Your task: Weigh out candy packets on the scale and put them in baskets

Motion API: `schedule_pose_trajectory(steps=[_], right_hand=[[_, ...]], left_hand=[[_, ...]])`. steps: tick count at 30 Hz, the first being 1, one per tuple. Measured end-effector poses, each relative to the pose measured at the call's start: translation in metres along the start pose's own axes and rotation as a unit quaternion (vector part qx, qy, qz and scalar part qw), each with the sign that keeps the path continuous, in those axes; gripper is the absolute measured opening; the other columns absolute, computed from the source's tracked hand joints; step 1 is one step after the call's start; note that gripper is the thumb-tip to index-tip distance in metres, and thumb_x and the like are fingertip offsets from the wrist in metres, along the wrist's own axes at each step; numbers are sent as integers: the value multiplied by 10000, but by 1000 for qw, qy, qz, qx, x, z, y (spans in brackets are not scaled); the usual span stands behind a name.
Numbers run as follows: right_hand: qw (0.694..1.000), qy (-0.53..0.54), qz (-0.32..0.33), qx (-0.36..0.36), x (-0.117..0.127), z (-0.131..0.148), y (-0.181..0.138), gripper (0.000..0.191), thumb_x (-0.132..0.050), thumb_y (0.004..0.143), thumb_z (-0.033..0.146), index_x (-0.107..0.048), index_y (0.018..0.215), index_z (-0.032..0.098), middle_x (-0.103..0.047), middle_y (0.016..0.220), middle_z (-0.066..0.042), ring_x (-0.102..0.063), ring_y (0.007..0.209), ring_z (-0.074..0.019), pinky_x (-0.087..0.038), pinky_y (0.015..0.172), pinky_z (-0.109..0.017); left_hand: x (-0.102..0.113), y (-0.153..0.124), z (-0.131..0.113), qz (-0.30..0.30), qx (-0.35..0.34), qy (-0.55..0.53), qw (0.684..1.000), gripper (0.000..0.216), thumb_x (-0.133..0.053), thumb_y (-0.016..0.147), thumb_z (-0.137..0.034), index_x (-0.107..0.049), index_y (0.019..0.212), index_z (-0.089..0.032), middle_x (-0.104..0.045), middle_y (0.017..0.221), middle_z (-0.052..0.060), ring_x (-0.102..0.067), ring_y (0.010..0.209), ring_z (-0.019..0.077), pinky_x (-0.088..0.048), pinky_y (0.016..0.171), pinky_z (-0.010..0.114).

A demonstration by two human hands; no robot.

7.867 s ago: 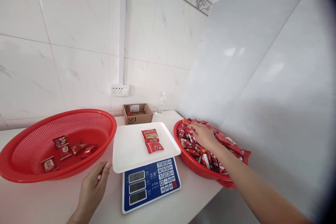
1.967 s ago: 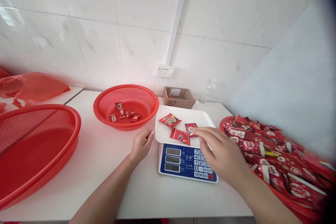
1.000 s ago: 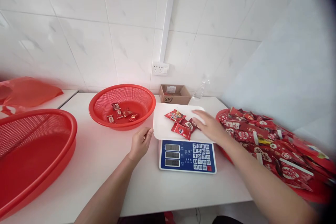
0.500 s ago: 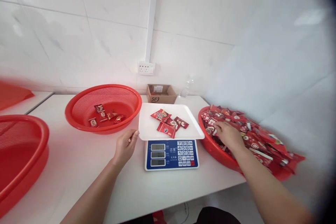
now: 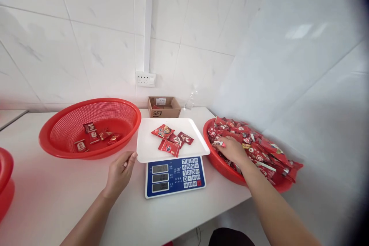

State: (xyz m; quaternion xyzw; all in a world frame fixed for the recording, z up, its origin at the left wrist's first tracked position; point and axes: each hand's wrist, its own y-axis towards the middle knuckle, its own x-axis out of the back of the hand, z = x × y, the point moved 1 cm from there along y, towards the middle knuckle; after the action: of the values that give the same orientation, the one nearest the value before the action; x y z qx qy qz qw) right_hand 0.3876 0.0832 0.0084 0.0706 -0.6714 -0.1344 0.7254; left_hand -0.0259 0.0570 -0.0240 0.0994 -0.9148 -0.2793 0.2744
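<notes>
Over there, the right hand (image 5: 231, 150) has its grip clamped on a small packet (image 5: 218, 143) at the heaped red basket (image 5: 226, 172). The left hand (image 5: 119, 172), grip curled together, is just beside the scale tray (image 5: 147, 147) bearing four packets (image 5: 168, 148).

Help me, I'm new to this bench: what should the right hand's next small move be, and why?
Probably lift the small packet clear of the heaped basket toward the white tray: the right hand seems to pinch it just inside the basket's tray-side rim, and the tray alongside bears four packets with bare room left.
</notes>
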Motion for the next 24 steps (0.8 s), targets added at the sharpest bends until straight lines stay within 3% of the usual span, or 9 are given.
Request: schedule_pose_trajectory(steps=[6,9,13,16,18,22,24], right_hand=[[974,127,-188,-2,10,-3,-3,314,-492,807,485,-624,801,200,-642,853,-86,-565,861,-237,-440,823,-388],[962,151,-222,-44,15,0,-5,362,-471,808,519,-610,883,193,-664,897,-111,-585,889,-257,-442,832,-410],[954,172,-241,-40,22,18,-4,385,-470,806,527,-607,934,191,-672,996,-133,-590,976,-276,-425,892,-434],[952,222,-204,-52,24,46,-4,374,-507,794,505,-610,973,194,-678,1017,-119,-607,961,-261,-451,861,-406],[951,270,-143,-45,21,68,-5,366,-523,792,476,-600,1019,200,-683,1020,-99,-623,932,-241,-473,820,-376],[954,297,2,38,9,101,-6,359,-524,805,418,-587,1093,213,-678,1056,-74,-632,922,-215,-488,812,-359],[963,258,-9,78,6,103,-5,344,-512,812,395,-603,1084,204,-658,1098,-88,-608,979,-231,-471,858,-387]], left_hand=[[0,1,-2,1,6,4,1000,278,-459,863,-402,-583,724,-196,-595,592,-9,-540,538,126,-402,500,210],[0,1,-3,-1,10,7,1000,288,-448,866,-407,-575,715,-197,-589,584,-12,-535,530,123,-402,500,211],[1,0,-3,-3,8,5,1000,295,-434,877,-403,-579,728,-193,-588,594,-10,-537,543,122,-405,511,212],[1,0,-3,-2,7,2,1000,294,-433,881,-396,-585,735,-191,-594,607,-7,-535,547,121,-406,515,214],[2,0,-3,-2,8,2,1000,297,-433,881,-400,-582,731,-192,-593,608,-6,-533,547,123,-403,511,216],[3,0,-2,-5,11,5,1000,317,-417,891,-410,-575,726,-190,-568,592,-8,-526,551,125,-398,512,219],[3,0,-2,-5,12,5,1000,321,-410,895,-406,-574,725,-189,-559,588,-10,-516,546,122,-395,512,218]])
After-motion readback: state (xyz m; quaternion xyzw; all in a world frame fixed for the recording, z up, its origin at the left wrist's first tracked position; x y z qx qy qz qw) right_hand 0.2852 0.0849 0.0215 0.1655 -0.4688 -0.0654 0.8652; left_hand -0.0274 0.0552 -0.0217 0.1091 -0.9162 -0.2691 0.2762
